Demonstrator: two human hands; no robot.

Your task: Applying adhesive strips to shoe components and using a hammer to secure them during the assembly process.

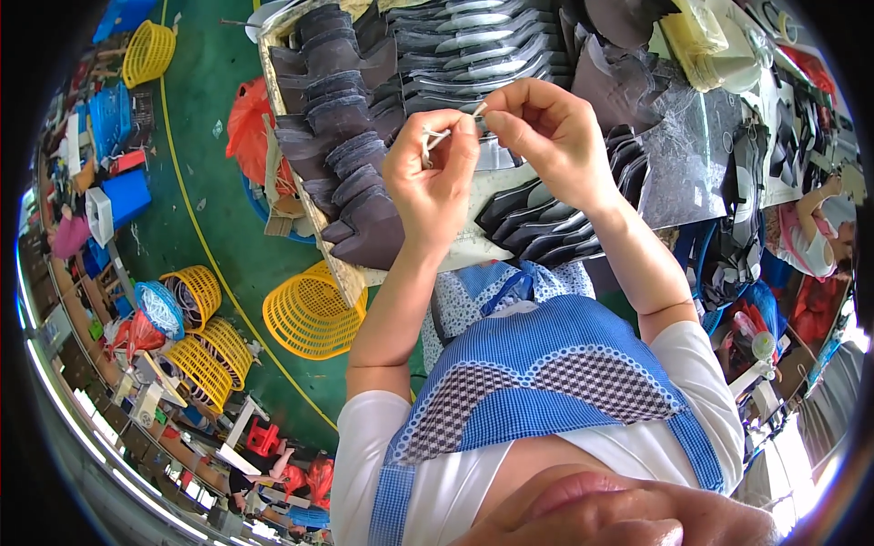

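Observation:
Both my hands are raised over the near part of a work table (469,238). My left hand (431,177) is closed around a thin white cord-like strip (438,138), which loops between its fingers. My right hand (555,146) pinches with thumb and forefinger at the strip's upper end, close to the left fingertips. Below and beyond the hands lie rows of stacked dark brown cut pieces (350,118), leather-like in look. More stacks, of curved black pieces with pale edges (473,55), fill the far middle. Beneath my right wrist sit folded black pieces (537,218).
Yellow plastic baskets (314,314) stand on the green floor (205,118) to the left, one close to the table corner. A red bag (250,127) is beside the table's left edge. Yellowish plastic-wrapped material (696,41) lies at far right. Another person (806,232) is at the right.

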